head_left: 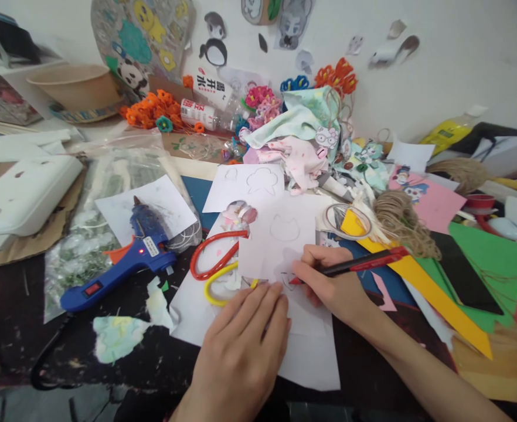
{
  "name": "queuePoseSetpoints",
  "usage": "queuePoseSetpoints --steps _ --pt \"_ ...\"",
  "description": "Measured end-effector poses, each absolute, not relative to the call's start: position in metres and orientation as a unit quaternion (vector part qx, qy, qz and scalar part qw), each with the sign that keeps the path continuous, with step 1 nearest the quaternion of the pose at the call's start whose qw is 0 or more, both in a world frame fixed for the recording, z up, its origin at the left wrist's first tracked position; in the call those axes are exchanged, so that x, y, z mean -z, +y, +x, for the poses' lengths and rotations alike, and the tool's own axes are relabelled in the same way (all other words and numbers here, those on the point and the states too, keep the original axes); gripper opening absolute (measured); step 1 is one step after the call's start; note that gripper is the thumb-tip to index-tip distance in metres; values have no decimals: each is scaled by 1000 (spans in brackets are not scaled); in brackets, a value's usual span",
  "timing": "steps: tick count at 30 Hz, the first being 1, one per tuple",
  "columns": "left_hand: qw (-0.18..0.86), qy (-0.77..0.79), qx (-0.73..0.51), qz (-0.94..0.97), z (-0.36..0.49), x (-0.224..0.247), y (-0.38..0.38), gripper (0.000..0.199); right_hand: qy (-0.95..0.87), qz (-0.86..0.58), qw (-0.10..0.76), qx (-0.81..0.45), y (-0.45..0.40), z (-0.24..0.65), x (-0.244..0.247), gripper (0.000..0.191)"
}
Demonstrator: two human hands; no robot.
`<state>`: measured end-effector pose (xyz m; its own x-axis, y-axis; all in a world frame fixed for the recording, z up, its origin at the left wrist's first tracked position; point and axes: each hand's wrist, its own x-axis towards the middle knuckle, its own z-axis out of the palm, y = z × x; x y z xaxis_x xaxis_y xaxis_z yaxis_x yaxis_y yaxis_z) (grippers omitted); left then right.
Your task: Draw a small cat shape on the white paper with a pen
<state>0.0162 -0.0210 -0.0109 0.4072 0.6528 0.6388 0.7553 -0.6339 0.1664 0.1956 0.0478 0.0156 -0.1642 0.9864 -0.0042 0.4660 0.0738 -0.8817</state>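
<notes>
Lower centre, the left hand (246, 337) lies flat, grip unclenched; right of centre, the right hand (329, 280) grips a pen (360, 263).

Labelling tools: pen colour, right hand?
The pen is black and red, best seen in the head view.

Illumination is diffuse; shadows on the white paper (262, 255) are soft. Fine detail blurs slightly; the upper-right corner darkens.

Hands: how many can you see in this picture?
2: the left hand lies flat on white paper, and the right hand holds a black-and-red pen.
</notes>
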Motion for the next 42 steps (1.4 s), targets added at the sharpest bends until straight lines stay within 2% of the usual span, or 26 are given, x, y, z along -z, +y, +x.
queuePoseSetpoints --steps 42 --pt "75 -420 354 -832 17 13 -22 24 -666 -554 318 -385 49 195 -14 33"
